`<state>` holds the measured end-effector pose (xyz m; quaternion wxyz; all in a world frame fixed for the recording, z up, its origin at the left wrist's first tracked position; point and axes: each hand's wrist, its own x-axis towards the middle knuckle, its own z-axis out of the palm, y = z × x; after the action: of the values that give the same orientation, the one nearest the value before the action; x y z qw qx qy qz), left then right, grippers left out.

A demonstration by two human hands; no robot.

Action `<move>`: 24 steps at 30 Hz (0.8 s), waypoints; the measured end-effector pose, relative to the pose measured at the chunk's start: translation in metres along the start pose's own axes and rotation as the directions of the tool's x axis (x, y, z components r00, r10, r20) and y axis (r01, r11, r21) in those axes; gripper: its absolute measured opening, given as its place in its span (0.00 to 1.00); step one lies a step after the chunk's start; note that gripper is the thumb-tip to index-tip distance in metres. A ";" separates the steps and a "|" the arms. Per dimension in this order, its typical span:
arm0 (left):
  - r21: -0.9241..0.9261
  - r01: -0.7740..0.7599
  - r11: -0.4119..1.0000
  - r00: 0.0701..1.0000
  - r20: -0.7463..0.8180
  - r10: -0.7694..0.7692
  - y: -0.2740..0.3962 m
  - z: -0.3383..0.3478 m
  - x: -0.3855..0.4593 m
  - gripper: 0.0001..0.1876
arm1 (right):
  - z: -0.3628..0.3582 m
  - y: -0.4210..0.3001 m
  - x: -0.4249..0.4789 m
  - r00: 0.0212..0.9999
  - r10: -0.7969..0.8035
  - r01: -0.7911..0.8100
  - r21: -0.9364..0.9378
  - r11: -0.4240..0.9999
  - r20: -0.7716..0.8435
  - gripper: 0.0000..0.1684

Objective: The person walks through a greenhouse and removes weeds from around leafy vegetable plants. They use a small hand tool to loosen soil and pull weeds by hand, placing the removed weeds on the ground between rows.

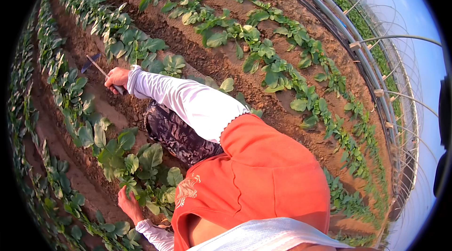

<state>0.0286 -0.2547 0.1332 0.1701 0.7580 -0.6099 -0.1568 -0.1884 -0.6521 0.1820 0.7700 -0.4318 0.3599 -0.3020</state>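
Note:
My right hand [118, 79] is closed around the handle of a small hoe [97, 66], whose dark metal blade tilts above the furrow at the upper left. Below, my left hand [129, 204] touches or nearly touches the leaves of a broad-leaved crop plant [131, 175]; its fingers are spread, and I see nothing held in them. The lower stems of this plant are hidden by its leaves. My camouflage-patterned trouser leg [180, 134] lies between the two arms.
Planted rows [120, 39] of leafy crops run along raised soil beds, with bare earth furrows [197, 48] between them. Metal rails [356, 35] and curved hoops [406, 37] border the field at the right. Leaves stand close to both arms.

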 end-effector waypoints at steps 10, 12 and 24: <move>0.151 0.000 0.989 0.983 -0.179 0.028 0.016 -0.035 0.002 0.18 | 0.046 -0.018 -0.002 0.962 0.192 -0.205 0.049 0.977 0.197 0.04; 0.175 -0.023 0.984 0.985 -0.165 0.052 0.013 -0.040 0.011 0.18 | 0.011 -0.011 0.014 0.972 0.168 -0.197 0.183 0.963 0.162 0.10; 0.194 0.085 0.977 0.946 -0.325 -0.017 0.019 -0.049 -0.011 0.13 | -0.087 0.071 0.073 0.956 0.253 -0.234 -0.137 0.963 0.148 0.13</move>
<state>0.0314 -0.2442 0.1862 0.1838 0.8024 -0.5670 0.0283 -0.2077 -0.7156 0.0657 0.8015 -0.4521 0.3628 -0.1465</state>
